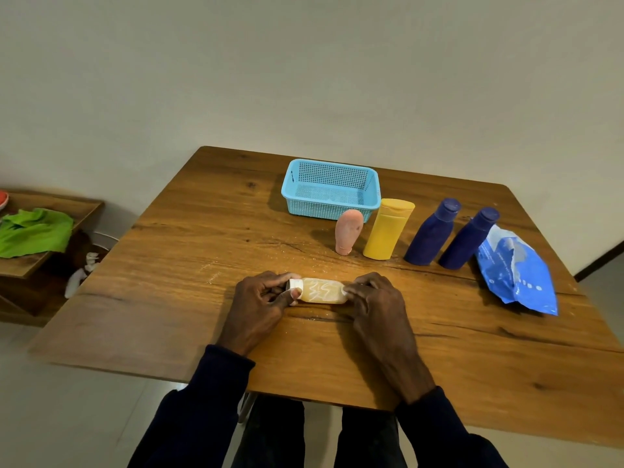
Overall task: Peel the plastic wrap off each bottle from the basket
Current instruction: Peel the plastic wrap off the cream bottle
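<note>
Figure: A small amber bottle [322, 290] lay on its side on the bench [202, 251], white cap to the left, held between both hands. The left hand [260, 298] pinched the cap end between thumb and curled fingers, while the right hand [374, 298] gripped the base end, fingers curled round it. Behind stood a light-blue basket [314, 206]. Before it and rightward ran an upright row: a pink bottle [347, 233], a yellow bottle [388, 229], a dark-blue bottle [432, 233] and a second dark-blue bottle [469, 239], ending at a blue pouch [520, 275].
</note>
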